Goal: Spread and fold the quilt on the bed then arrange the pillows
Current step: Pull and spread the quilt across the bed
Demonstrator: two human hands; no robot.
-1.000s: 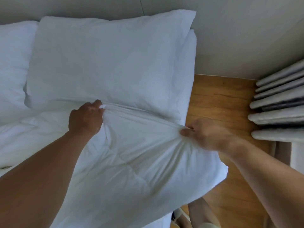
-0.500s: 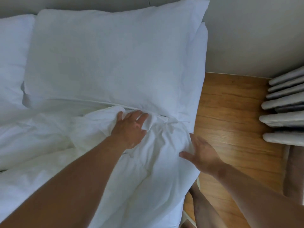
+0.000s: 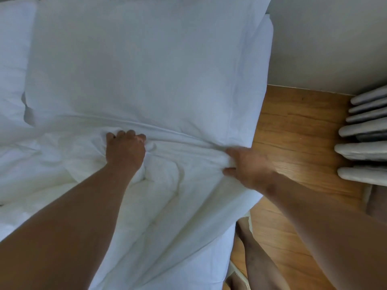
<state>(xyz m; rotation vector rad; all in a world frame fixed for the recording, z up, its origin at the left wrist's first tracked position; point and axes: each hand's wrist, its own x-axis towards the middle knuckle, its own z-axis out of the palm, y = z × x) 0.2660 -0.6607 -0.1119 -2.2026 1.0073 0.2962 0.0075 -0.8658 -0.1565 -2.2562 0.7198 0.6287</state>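
No text, label or number is readable anywhere.

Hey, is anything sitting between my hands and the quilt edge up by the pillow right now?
Nothing visible is in the way. The left hand is closed on a bunch of the quilt just below the big pillow, and the right hand pinches the quilt's edge near the bed's side. Both touch the fabric directly.

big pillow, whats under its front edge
The quilt runs up to the big pillow; both hands grip it there. Anything beneath is covered.
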